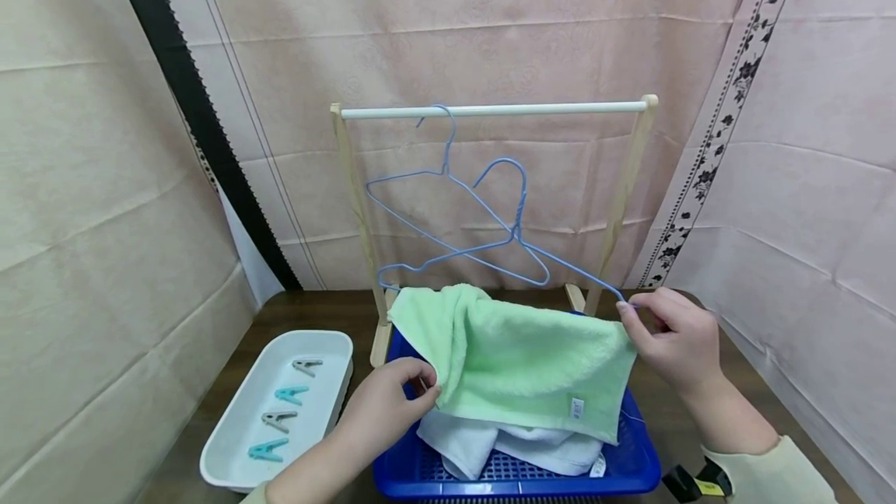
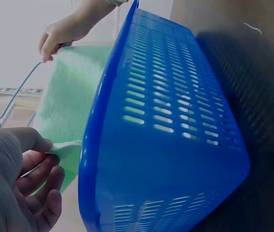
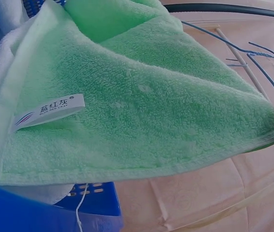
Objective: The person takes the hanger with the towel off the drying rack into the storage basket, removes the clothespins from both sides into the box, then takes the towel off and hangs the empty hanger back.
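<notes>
A light green towel (image 1: 532,356) drapes over a blue wire hanger (image 1: 519,216), whose hook and shoulders stick out above the cloth. My right hand (image 1: 679,341) pinches the hanger's right end between thumb and forefinger, and the towel's upper right corner reaches those fingers. At the towel's left edge my left hand (image 1: 388,403) pinches the cloth; the left wrist view shows the fold between thumb and forefinger (image 2: 35,145). Below hangs a blue plastic basket (image 1: 518,488) rim, with a white towel (image 1: 462,442) lying inside. A printed label (image 3: 54,108) shows on the green towel.
Behind the basket stands a wooden rack with a pale crossbar (image 1: 546,109); a second blue hanger (image 1: 448,154) hangs from it, overlapping the held one in view. To the left, a white tray (image 1: 224,457) contains several grey and turquoise clothes pegs (image 1: 267,449). Cloth curtains surround the table.
</notes>
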Demonstrator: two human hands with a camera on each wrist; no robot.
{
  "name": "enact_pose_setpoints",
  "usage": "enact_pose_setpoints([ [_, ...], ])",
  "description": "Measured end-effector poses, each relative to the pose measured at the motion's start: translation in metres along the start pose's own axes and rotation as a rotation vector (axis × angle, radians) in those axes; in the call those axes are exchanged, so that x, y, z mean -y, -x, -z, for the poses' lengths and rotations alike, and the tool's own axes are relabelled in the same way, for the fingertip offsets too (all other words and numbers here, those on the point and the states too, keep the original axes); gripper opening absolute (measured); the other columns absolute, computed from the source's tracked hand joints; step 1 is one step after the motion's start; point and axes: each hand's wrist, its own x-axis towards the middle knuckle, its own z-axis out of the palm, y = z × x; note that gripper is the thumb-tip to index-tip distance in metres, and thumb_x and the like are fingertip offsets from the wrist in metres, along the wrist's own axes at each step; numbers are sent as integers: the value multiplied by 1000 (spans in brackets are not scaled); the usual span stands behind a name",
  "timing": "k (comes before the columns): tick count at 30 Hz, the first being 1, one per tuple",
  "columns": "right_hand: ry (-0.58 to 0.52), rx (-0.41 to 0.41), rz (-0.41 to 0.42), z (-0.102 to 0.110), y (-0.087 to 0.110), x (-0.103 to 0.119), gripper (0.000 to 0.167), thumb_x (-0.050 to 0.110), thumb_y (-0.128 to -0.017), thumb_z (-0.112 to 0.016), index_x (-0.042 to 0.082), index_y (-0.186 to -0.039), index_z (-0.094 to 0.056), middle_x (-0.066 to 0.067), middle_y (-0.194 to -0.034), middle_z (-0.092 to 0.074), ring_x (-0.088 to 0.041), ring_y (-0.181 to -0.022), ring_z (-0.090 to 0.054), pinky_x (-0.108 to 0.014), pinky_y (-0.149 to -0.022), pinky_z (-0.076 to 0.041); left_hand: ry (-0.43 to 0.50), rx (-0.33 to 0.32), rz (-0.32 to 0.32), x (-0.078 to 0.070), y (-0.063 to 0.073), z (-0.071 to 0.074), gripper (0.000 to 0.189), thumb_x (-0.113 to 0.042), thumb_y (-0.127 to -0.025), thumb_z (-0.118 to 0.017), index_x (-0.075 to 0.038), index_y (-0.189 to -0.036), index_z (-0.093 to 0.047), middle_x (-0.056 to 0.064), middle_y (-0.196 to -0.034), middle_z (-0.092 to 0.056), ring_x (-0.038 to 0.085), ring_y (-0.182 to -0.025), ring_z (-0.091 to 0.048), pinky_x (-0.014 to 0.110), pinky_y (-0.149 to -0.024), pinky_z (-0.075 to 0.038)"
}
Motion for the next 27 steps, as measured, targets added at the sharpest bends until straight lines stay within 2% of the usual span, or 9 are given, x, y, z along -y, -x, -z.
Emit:
enact_pose_setpoints([
  [10, 5, 10, -6, 0, 0, 3, 26, 29, -86, -66, 7, -76, -73, 6, -57, -44, 1, -58, -32, -17, -49, -27, 3, 73, 1, 3, 6, -7, 13, -26, -91, -72, -32, -84, -62, -18, -84, -58, 3, -76, -56, 23, -67, -48],
  [14, 6, 16, -11, 0, 1, 3, 24, 28, -85, -67, 7, -76, -73, 8, -58, -43, 0, -57, -32, -17, -49, -27, -3, 78, 15, 4, 6, -7, 12, -28, -91, -72, -32, -85, -62, -18, -84, -57, 2, -76, -55, 24, -66, -47],
  [20, 1, 12, -11, 0, 2, 2, 22, 27, -84, -68, 7, -75, -73, 9, -59, -42, 1, -57, -31, -16, -49, -26, -17, 60, 67, 5, 6, -4, 13, -39, -93, -69, -32, -84, -62, -18, -85, -58, 2, -76, -54, 24, -65, -46],
  [27, -9, 10, -6, 0, 2, 3, 27, 30, -86, -67, 6, -75, -72, 9, -58, -42, 0, -57, -32, -14, -50, -26, -29, -16, 120, 8, 7, 2, 23, -50, -94, -63, -30, -84, -67, -19, -79, -60, 5, -63, -51, 25, -56, -43],
])
